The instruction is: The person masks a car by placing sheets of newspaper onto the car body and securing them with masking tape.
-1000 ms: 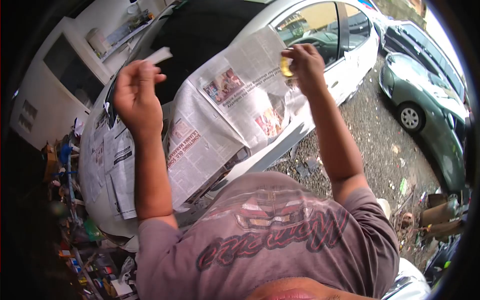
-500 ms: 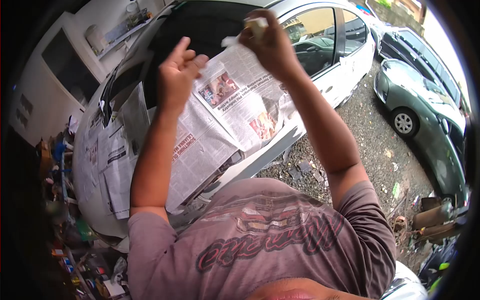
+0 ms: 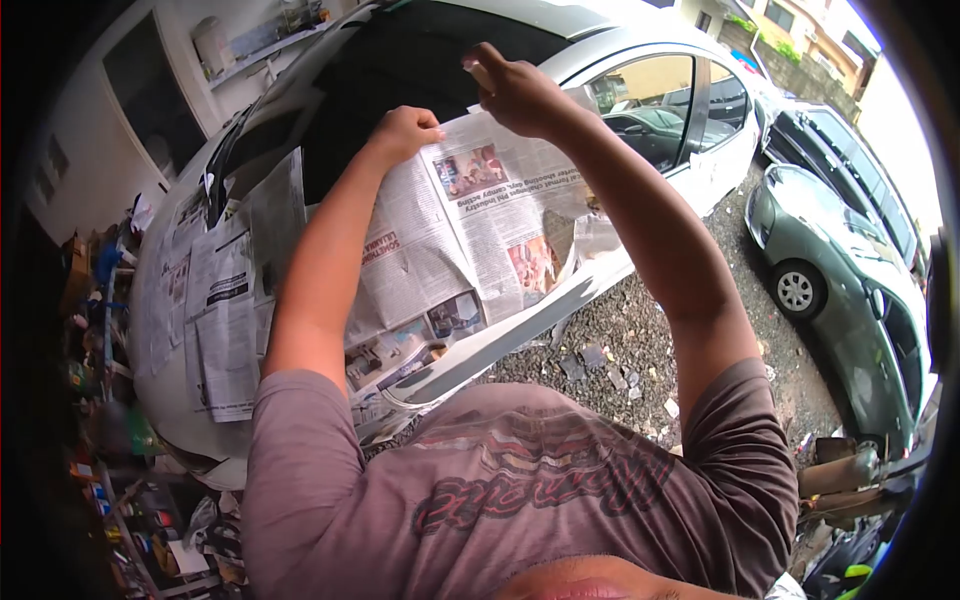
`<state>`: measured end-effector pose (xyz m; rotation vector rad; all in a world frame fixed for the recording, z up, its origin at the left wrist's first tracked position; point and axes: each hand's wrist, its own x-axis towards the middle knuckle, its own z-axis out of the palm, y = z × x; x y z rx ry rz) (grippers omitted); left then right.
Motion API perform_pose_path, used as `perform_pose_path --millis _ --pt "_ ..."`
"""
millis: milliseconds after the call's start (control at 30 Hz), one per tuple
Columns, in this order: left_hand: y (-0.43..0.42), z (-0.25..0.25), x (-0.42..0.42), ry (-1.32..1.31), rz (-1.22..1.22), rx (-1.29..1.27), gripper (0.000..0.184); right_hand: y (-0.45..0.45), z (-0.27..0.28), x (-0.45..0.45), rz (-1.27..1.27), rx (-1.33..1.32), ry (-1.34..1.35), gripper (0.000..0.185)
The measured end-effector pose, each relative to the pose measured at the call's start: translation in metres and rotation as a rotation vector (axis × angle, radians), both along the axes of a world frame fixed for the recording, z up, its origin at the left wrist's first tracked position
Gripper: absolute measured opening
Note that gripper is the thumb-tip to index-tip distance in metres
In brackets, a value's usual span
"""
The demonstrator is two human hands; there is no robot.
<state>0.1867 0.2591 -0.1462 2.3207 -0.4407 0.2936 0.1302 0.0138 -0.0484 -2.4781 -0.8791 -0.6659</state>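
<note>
Sheets of newspaper (image 3: 430,240) cover the front side of a white car (image 3: 640,60), from the fender up to the dark windshield (image 3: 430,50). My left hand (image 3: 408,133) is closed in a pinch on the top edge of the newspaper, by the lower part of the windshield. Just above the sheet, to the right, my right hand (image 3: 518,95) is wrapped round a small cream-coloured roll of masking tape (image 3: 482,76), mostly hidden by the fingers. More newspaper sheets (image 3: 220,320) lie over the hood on the left.
A grey-green car (image 3: 840,270) is parked on the gravel (image 3: 640,340) to the right, with a dark vehicle behind it. Cluttered shelves (image 3: 110,400) run along the left side. A wall shelf (image 3: 270,50) with containers is at the upper left.
My left hand has gone from raised with fingers apart to pinching the newspaper's top edge. My right hand has come slightly down with the tape. The newspaper's lower part has shifted.
</note>
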Motion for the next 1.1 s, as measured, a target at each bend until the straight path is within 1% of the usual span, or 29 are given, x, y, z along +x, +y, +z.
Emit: perform_pose_path --millis 67,100,133,200,267,300,333,367,400,433,500,533,567,600,633,667,733,767,800,833,900,967,1100 --pt "-0.005 -0.007 0.004 -0.021 -0.02 -0.025 0.021 0.018 -0.001 0.004 -0.032 -0.14 0.052 0.045" --pt "-0.008 -0.01 0.003 -0.036 -0.008 -0.042 0.021 0.024 -0.007 0.016 0.044 -0.178 -0.001 0.046" --pt "-0.009 -0.012 0.002 -0.053 0.004 -0.06 0.021 0.028 -0.014 0.027 0.044 -0.185 -0.002 0.046" --pt "-0.007 -0.022 0.011 -0.041 0.041 -0.075 0.024 0.041 -0.018 0.04 0.032 -0.371 0.074 0.047" --pt "-0.006 -0.034 0.012 -0.244 0.125 0.005 0.026 0.055 -0.019 0.05 0.061 -0.427 0.064 0.047" --pt "-0.005 -0.036 0.013 -0.257 0.176 0.077 0.027 0.062 -0.018 0.054 0.062 -0.481 0.065 0.046" --pt "-0.004 -0.04 0.011 -0.252 0.18 0.07 0.027 0.068 -0.019 0.056 0.062 -0.535 0.068 0.046" --pt "-0.002 -0.046 0.013 -0.332 0.198 0.084 0.029 0.073 -0.019 0.06 0.063 -0.543 0.07 0.046" --pt "-0.002 -0.052 0.015 -0.412 0.216 0.099 0.031 0.079 -0.019 0.065 0.082 -0.621 0.054 0.045" --pt "-0.002 -0.059 0.017 -0.406 0.217 0.092 0.031 0.083 -0.021 0.069 0.102 -0.699 0.039 0.045" --pt "-0.003 -0.064 0.021 -0.537 0.247 0.003 0.034 0.088 -0.018 0.075 0.136 -0.713 0.03 0.044" --pt "-0.004 -0.066 0.024 -0.534 0.251 -0.005 0.034 0.09 -0.017 0.077 0.169 -0.725 0.02 0.042" --pt "-0.005 -0.067 0.024 -0.561 0.274 0.013 0.029 0.094 -0.014 0.074 0.172 -0.734 0.024 0.042" --pt "-0.005 -0.069 0.024 -0.589 0.296 0.032 0.024 0.099 -0.01 0.072 0.082 -0.702 0.106 0.046" --pt "-0.005 -0.07 0.023 -0.586 0.301 0.025 0.024 0.103 -0.006 0.068 -0.009 -0.67 0.185 0.05" --pt "-0.004 -0.073 0.025 -0.621 0.297 0.021 0.022 0.103 -0.011 0.078 -0.007 -0.677 0.184 0.05" --pt "-0.003 -0.077 0.03 -0.654 0.299 0.011 0.019 0.097 -0.023 0.116 0.302 -0.607 0.118 0.055" --pt "-0.003 -0.079 0.032 -0.698 0.327 -0.026 0.017 0.099 -0.024 0.121 0.351 -0.716 0.049 0.058" --pt "-0.003 -0.08 0.035 -0.742 0.352 -0.062 0.016 0.105 -0.028 0.126 0.349 -0.718 0.052 0.058" --pt "-0.003 -0.081 0.038 -0.74 0.348 -0.065 0.016 0.114 -0.034 0.13 0.297 -0.825 0.06 0.057" --pt "-0.001 -0.084 0.046 -0.74 0.383 -0.065 0.017 0.118 -0.034 0.119 0.242 -0.933 0.071 0.057" --pt "-0.001 -0.083 0.044 -0.755 0.388 -0.058 0.016 0.117 -0.024 0.079 0.042 -0.672 0.177 0.055" --pt "-0.002 -0.075 0.035 -0.784 0.381 -0.051 0.015 0.116 -0.038 0.092 0.05 -0.677 0.121 0.051"
